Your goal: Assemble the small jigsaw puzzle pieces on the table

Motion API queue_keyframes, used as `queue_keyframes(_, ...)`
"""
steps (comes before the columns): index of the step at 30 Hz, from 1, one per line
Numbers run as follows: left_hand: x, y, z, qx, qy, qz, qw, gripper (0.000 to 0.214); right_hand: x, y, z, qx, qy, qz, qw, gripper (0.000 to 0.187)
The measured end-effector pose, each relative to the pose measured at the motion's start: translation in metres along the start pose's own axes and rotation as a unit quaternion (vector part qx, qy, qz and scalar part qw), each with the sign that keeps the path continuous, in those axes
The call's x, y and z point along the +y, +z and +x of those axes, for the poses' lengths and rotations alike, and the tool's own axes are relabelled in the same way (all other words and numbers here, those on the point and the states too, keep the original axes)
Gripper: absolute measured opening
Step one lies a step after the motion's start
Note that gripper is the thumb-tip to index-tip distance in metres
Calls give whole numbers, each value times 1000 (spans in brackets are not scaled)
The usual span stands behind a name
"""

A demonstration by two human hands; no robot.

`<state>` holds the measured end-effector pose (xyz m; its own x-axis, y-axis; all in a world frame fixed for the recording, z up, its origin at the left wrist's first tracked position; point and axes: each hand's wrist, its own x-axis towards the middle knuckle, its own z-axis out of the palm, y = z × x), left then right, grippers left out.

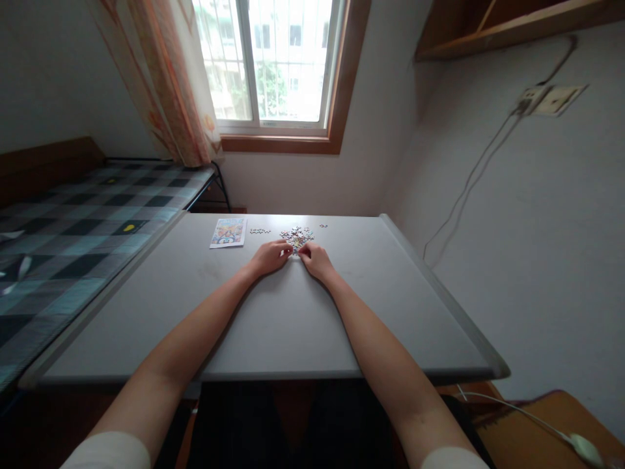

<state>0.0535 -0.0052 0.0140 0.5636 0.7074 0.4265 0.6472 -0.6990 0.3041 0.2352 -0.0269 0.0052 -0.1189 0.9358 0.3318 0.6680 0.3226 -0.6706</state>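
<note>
on pale-grey rectangular table [293, 326], with bare left hand [270, 256] and right hand [316, 260] curled, cannot tell if gripping, best lift small multicoloured puzzle pieces [297, 235] singly.

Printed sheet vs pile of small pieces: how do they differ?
The printed sheet is one rectangular item; the pile is many small pieces. The pile sits right by the left hand and right hand; the sheet lies off to their left. Both are multicoloured and on the table.
</note>
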Motion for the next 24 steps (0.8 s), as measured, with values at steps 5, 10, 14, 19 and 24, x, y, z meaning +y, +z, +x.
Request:
queue_keyframes(5,0,0,0,-6,-9,-4,1000,22,-1,0,0,3,0,4,1000,7)
queue_keyframes(10,1,0,0,-4,-17,0,1000,20,1,0,0,14,-3,18,1000,7)
queue_keyframes(14,2,0,0,1,-20,10,1000,19,2,0,0,19,-6,27,999,6)
queue_keyframes(19,5,-1,-2,30,-25,23,999,22,2,0,-1,28,-4,42,999,6)
queue_keyframes(24,5,1,-4,42,-6,9,999,29,1,0,0,21,-3,55,998,6)
